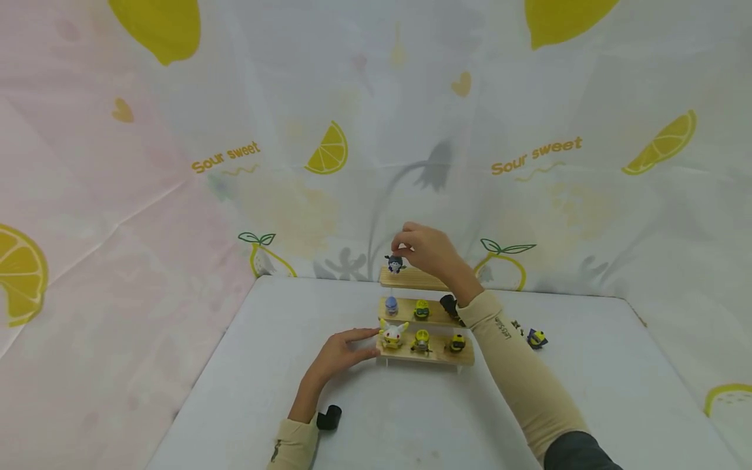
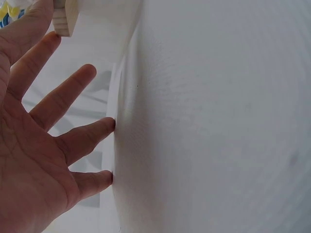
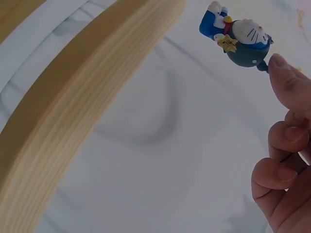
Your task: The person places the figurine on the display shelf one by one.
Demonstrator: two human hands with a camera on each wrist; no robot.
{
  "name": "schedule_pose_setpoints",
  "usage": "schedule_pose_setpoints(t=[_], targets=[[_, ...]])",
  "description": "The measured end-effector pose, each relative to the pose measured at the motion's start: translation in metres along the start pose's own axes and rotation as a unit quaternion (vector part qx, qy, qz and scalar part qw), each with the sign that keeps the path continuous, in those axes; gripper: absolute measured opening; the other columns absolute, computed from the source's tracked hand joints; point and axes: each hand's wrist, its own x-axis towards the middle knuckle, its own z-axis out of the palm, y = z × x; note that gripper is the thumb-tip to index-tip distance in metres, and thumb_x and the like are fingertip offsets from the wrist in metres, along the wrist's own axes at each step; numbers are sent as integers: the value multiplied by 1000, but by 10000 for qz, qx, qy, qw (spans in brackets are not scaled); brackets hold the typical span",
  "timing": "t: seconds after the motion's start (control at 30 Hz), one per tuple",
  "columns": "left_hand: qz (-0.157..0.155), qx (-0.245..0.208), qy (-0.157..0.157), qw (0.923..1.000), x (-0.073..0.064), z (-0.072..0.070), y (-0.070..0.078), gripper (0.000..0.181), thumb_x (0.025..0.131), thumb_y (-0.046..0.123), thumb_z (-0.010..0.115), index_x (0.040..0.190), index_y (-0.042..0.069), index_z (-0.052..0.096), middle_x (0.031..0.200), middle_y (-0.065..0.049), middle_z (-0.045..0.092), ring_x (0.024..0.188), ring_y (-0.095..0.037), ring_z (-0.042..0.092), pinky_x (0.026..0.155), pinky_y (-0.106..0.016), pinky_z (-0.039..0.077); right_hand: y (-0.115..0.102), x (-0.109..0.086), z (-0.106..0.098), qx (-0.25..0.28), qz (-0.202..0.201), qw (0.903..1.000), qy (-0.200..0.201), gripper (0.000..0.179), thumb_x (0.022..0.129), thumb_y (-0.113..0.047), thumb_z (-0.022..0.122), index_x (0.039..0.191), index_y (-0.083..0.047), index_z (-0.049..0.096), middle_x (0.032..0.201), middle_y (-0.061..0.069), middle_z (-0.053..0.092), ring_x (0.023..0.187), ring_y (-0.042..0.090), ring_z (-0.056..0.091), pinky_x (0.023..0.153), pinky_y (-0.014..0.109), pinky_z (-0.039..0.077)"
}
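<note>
My right hand [image 1: 429, 251] pinches a small blue-and-white cat figurine [image 3: 238, 41] by the tip of its dark cap. In the head view the figurine hangs over the left end of the top tier of a three-tier wooden display stand [image 1: 420, 279]. At the left end of the bottom tier, my left hand [image 1: 341, 356] spreads its straight fingers against the wood, beside a white-and-yellow long-eared figurine [image 1: 392, 334]. The left wrist view shows a fingertip against the board's end [image 2: 65, 19]; the two lowest fingers reach the white tabletop.
Two yellow figurines, one in the middle [image 1: 420, 341] and one at the right [image 1: 457, 343], share the bottom tier. The middle tier bears a bluish figurine [image 1: 391, 305] and a yellow one [image 1: 422, 309]. Right of the stand lies a yellow-and-purple figurine [image 1: 536, 338]. A lemon-print backdrop [image 1: 388, 196] rises behind.
</note>
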Motion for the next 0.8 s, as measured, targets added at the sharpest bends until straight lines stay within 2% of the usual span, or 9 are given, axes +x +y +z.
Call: schedule_pose_setpoints(t=[0.43,0.8], targets=[[-63,-63,9,10000,-1,0,2,48,83,46,78,127,28,69,131,3,63,133,-28,47,110,-52,35,3,1,17,-31,212,9989,-417,3,88,-18,77,89,-17,74,83,-2,57,73,15,57,60,30,49],[-12,-48,-20,10000,-1,-2,3,49,84,45,77,128,26,69,132,1,63,132,-29,48,109,-54,37,5,-1,18,24,306,9987,-409,4,89,-18,76,93,-18,73,85,-2,57,74,15,59,61,32,50]])
